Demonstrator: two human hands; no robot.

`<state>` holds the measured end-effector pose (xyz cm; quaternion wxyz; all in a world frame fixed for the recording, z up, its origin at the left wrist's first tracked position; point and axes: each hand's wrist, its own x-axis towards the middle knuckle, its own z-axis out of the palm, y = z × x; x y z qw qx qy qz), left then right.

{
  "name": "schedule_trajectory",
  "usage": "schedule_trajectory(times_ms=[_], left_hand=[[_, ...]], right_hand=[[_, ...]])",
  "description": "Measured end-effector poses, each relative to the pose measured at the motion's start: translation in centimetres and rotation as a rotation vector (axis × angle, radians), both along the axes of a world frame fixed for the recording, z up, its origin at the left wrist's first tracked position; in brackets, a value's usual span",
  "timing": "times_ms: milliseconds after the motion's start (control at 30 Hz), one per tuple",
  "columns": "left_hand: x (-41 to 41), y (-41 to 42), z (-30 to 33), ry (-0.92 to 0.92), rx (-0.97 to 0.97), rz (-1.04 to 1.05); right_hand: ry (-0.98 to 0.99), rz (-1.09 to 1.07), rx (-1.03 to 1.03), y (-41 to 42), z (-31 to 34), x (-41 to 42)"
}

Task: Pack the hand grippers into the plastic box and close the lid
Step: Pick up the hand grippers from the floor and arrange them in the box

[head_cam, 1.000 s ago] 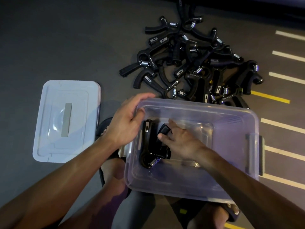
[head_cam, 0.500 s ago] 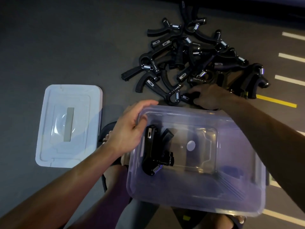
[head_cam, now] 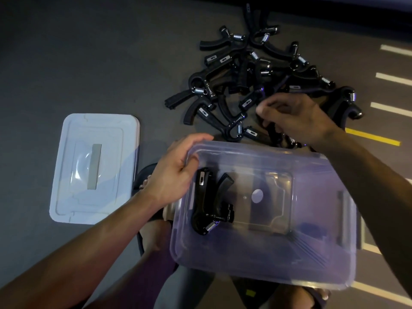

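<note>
So the clear plastic box (head_cam: 267, 219) sits on the floor (head_cam: 66, 63) right in front of the person, lid off. 1 hand gripper (head_cam: 207, 204) is already inside, lying at the left end. The left hand (head_cam: 176, 172) is clamped on the box's left rim, thumb over the edge. The right hand (head_cam: 294, 117) is reaching past the far side, fingers curled around a gripper from the pile (head_cam: 256, 74). Can't tell how firmly it has it. The white lid (head_cam: 93, 168) lies flat on the left, apart from the box.
</note>
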<state>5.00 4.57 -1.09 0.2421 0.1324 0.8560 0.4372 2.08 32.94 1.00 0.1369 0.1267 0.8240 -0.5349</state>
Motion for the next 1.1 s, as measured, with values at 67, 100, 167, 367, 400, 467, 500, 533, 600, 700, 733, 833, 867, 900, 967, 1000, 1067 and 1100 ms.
schedule_trajectory(times_ms=[67,100,167,367,400,467,500,533,600,700,733,833,867,900,967,1000,1067,1100], left_hand=[[-0.1,0.0,-0.1,0.027,-0.013,0.004],[-0.1,0.0,-0.1,0.060,-0.025,0.008],[0.2,-0.1,0.2,0.159,-0.027,0.022],[0.4,0.7,3.2,0.505,0.113,0.065],[0.4,0.9,3.7,0.603,0.099,0.031],[0.4,1.3,4.5,0.733,0.058,0.002],[0.5,1.4,4.8,0.769,0.047,-0.004],[0.5,1.4,4.9,0.789,0.042,-0.021],[0.8,1.1,5.0,0.769,0.043,-0.064],[1.5,0.3,5.7,0.574,0.083,0.017],[1.8,0.2,6.0,0.478,0.121,0.054],[2.7,0.1,5.9,0.204,0.233,0.083],[2.9,0.2,5.7,0.149,0.251,0.075],[2.9,0.2,5.5,0.118,0.255,0.062],[2.8,0.1,5.3,0.122,0.232,0.045],[2.5,0.0,5.2,0.153,0.217,0.054],[1.7,-0.3,4.7,0.238,0.175,0.109],[1.3,-0.4,4.2,0.274,0.144,0.127]], right_hand=[[0.032,-0.036,-0.130,-0.5,2.5,1.1],[0.038,-0.042,-0.187,-0.7,3.6,1.6],[0.042,-0.037,-0.331,-1.5,5.6,2.8],[-0.131,-0.116,-0.791,-4.6,7.7,6.1],[-0.177,-0.149,-0.835,-5.0,7.6,6.6],[-0.246,-0.193,-0.910,-5.8,7.3,7.5],[-0.277,-0.207,-0.940,-6.2,7.1,7.8],[-0.303,-0.219,-0.969,-6.5,6.9,8.1],[-0.323,-0.227,-1.009,-6.8,6.7,8.6],[-0.240,-0.173,-0.877,-6.5,6.6,9.0],[-0.175,-0.157,-0.764,-6.4,6.6,9.2],[0.012,-0.142,-0.487,-6.2,5.7,9.7],[0.042,-0.133,-0.442,-6.2,5.3,9.9],[0.063,-0.115,-0.409,-6.2,5.0,10.0],[0.086,-0.084,-0.375,-5.9,4.4,10.3],[0.083,-0.080,-0.374,-5.8,4.0,10.4],[0.040,-0.091,-0.378,-6.0,2.7,11.1],[0.004,-0.107,-0.375,-6.2,1.8,11.7]])
